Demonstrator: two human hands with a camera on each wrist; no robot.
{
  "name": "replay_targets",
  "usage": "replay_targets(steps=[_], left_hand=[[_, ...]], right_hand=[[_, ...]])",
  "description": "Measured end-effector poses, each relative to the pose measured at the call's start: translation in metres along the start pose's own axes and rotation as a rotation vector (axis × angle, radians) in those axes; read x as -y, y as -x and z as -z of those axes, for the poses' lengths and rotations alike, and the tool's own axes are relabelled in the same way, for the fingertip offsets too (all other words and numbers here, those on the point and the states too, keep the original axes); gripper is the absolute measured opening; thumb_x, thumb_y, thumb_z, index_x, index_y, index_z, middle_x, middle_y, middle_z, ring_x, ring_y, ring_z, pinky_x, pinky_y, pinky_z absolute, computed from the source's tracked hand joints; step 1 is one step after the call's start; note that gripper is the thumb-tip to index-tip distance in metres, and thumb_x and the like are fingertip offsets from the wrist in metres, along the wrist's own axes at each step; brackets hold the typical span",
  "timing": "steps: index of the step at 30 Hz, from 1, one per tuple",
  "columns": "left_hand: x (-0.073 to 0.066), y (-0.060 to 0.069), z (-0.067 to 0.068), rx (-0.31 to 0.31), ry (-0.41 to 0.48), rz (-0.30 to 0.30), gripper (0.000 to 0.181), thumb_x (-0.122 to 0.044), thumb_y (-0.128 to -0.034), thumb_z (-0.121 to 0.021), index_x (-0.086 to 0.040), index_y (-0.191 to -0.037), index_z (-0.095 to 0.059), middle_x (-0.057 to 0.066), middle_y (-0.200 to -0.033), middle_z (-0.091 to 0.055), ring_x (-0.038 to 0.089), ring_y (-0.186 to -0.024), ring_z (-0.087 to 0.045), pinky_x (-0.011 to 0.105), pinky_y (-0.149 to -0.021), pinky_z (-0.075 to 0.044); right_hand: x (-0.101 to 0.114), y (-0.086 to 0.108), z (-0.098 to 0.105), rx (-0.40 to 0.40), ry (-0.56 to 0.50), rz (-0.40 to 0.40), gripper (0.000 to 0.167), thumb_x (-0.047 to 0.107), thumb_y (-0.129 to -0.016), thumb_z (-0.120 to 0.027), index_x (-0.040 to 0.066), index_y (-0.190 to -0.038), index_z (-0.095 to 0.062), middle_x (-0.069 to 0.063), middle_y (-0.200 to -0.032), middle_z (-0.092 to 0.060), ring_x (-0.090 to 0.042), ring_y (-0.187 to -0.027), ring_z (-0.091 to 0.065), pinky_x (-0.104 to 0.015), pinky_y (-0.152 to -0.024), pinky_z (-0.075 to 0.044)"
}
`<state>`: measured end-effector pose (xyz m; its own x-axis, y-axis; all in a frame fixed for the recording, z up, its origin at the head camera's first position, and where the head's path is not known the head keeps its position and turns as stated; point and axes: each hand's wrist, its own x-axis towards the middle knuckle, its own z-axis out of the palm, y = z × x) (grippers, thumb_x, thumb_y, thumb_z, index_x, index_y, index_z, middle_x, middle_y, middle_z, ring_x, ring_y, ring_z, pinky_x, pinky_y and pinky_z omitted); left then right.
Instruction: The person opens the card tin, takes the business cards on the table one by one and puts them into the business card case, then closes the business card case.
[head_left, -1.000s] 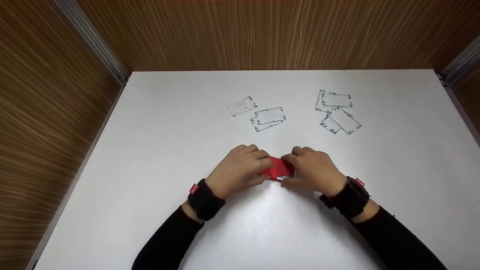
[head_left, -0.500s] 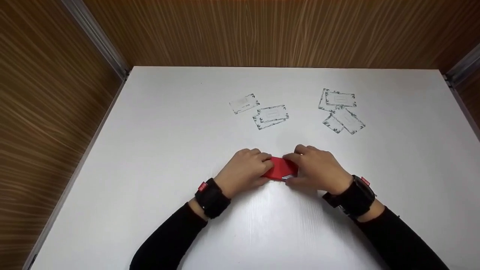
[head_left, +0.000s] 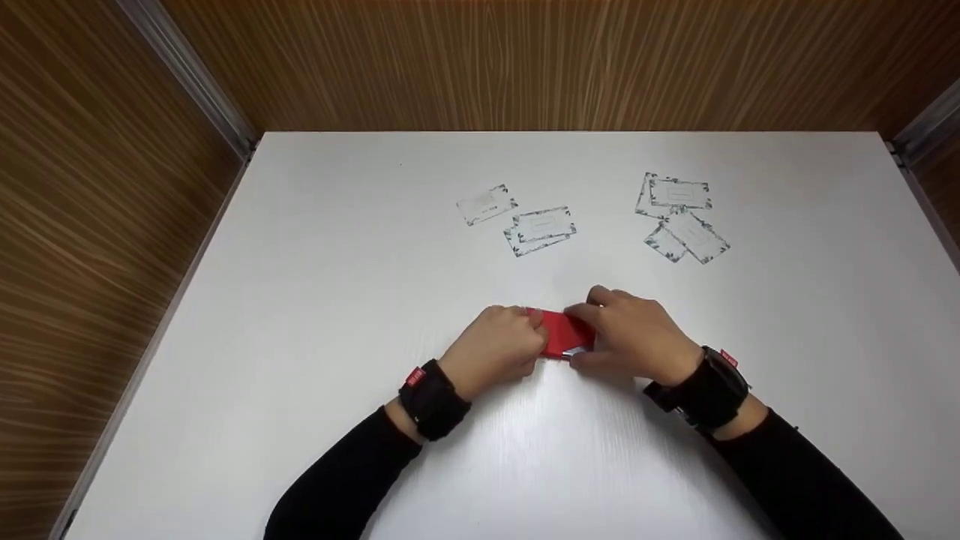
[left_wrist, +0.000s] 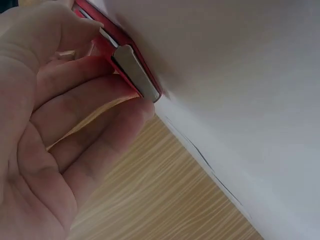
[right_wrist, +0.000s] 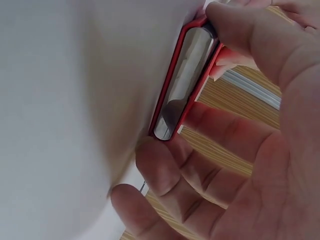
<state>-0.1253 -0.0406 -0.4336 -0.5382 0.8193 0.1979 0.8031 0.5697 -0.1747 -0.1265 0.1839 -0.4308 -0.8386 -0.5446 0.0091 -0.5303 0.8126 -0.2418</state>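
Between both hands on the white table lies a small red card case (head_left: 556, 335) with silver metal at its ends. My left hand (head_left: 493, 349) grips its left end, fingers curled at the far edge and thumb at the near one. In the left wrist view, a rounded metal end (left_wrist: 134, 71) shows inside the red cover. My right hand (head_left: 636, 339) holds the other end between thumb and fingers. The right wrist view shows that shiny metal end (right_wrist: 186, 75) framed by red. A pale bluish-grey patch is visible near the right thumb; what it is, I cannot tell.
Beyond the hands, several white cards with leafy printed borders lie in two groups, one towards the left (head_left: 541, 225) and one towards the right (head_left: 696, 235), some overlapping. Wood-grain panels (head_left: 480, 67) stand behind the white table (head_left: 315, 300) and at its sides.
My left fingers have curled in closer at the case's left end, baring its far left corner. The right hand keeps its hold. The head view has shifted slightly.
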Motion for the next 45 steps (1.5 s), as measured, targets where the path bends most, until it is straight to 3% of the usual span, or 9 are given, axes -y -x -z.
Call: replay_targets(steps=[5,12,20,23,28,32,36,40,45], left_hand=[[0.002,0.000,0.002,-0.021,-0.006,-0.007,0.013,-0.007,-0.0866,-0.061,-0.013,-0.080,-0.070,-0.002,-0.076,-0.067,0.015,-0.060,-0.061,0.028,-0.051,-0.051],[0.011,0.003,0.005,-0.040,0.153,0.043,0.007,-0.010,-0.0891,-0.063,-0.013,-0.086,-0.069,-0.003,-0.075,-0.069,0.014,-0.059,-0.058,0.028,-0.055,-0.052],[0.015,0.005,0.008,-0.148,0.220,0.095,0.011,-0.006,-0.0935,-0.057,-0.015,-0.097,-0.052,-0.008,-0.056,-0.050,0.011,-0.049,-0.046,0.027,-0.045,-0.043],[0.017,0.006,0.006,-0.145,0.256,0.106,0.015,-0.002,-0.0953,-0.055,-0.016,-0.100,-0.050,-0.009,-0.061,-0.052,0.010,-0.053,-0.048,0.027,-0.047,-0.043],[0.020,0.006,0.000,-0.160,0.333,0.100,0.019,-0.001,-0.0949,-0.058,-0.018,-0.103,-0.056,-0.008,-0.078,-0.069,0.012,-0.063,-0.059,0.027,-0.056,-0.048],[0.023,0.005,-0.002,-0.181,0.320,0.127,0.016,-0.006,-0.0967,-0.059,-0.020,-0.105,-0.059,-0.008,-0.088,-0.073,0.013,-0.073,-0.065,0.029,-0.062,-0.051],[0.024,0.005,-0.003,-0.136,0.300,0.178,0.017,-0.023,-0.0981,-0.064,-0.021,-0.115,-0.061,-0.008,-0.105,-0.072,0.015,-0.085,-0.067,0.031,-0.068,-0.054],[0.024,0.006,-0.005,-0.044,0.313,0.230,0.043,-0.038,-0.0948,-0.068,-0.022,-0.133,-0.056,-0.003,-0.119,-0.066,0.019,-0.097,-0.067,0.036,-0.075,-0.056],[0.024,0.010,-0.005,0.076,0.299,0.262,0.069,-0.049,-0.0913,-0.068,-0.022,-0.150,-0.043,0.002,-0.120,-0.064,0.022,-0.100,-0.062,0.038,-0.076,-0.055]], right_hand=[[0.000,0.000,0.000,-0.001,-0.003,-0.009,0.055,0.036,-0.068,-0.087,0.018,-0.118,-0.072,0.002,-0.088,-0.055,-0.016,-0.072,-0.052,-0.032,-0.056,-0.045],[-0.001,0.000,0.001,0.018,-0.024,-0.011,0.056,0.036,-0.068,-0.087,0.018,-0.119,-0.072,0.002,-0.090,-0.056,-0.016,-0.074,-0.052,-0.033,-0.058,-0.046],[-0.002,0.002,0.004,0.076,-0.109,-0.049,0.060,0.037,-0.064,-0.091,0.022,-0.119,-0.071,0.005,-0.095,-0.056,-0.014,-0.074,-0.055,-0.035,-0.062,-0.049],[-0.002,0.002,0.004,0.101,-0.139,-0.066,0.061,0.036,-0.064,-0.091,0.020,-0.119,-0.070,0.005,-0.097,-0.057,-0.014,-0.075,-0.055,-0.034,-0.064,-0.048],[-0.004,0.003,0.004,0.130,-0.156,-0.078,0.064,0.037,-0.065,-0.091,0.018,-0.122,-0.067,0.004,-0.098,-0.056,-0.015,-0.076,-0.055,-0.035,-0.066,-0.048],[-0.006,0.003,0.004,0.136,-0.168,-0.083,0.070,0.038,-0.064,-0.092,0.018,-0.125,-0.064,0.003,-0.099,-0.056,-0.016,-0.077,-0.055,-0.035,-0.067,-0.049],[-0.008,0.003,0.004,0.132,-0.203,-0.101,0.084,0.039,-0.063,-0.093,0.023,-0.135,-0.053,0.003,-0.104,-0.057,-0.017,-0.079,-0.056,-0.036,-0.069,-0.049],[-0.008,0.003,0.004,0.138,-0.236,-0.140,0.110,0.041,-0.063,-0.094,0.030,-0.153,-0.033,-0.001,-0.120,-0.059,-0.020,-0.087,-0.060,-0.043,-0.076,-0.052],[-0.007,0.002,0.004,0.158,-0.249,-0.177,0.133,0.042,-0.062,-0.094,0.036,-0.160,-0.004,-0.005,-0.137,-0.054,-0.024,-0.089,-0.063,-0.048,-0.079,-0.054]])
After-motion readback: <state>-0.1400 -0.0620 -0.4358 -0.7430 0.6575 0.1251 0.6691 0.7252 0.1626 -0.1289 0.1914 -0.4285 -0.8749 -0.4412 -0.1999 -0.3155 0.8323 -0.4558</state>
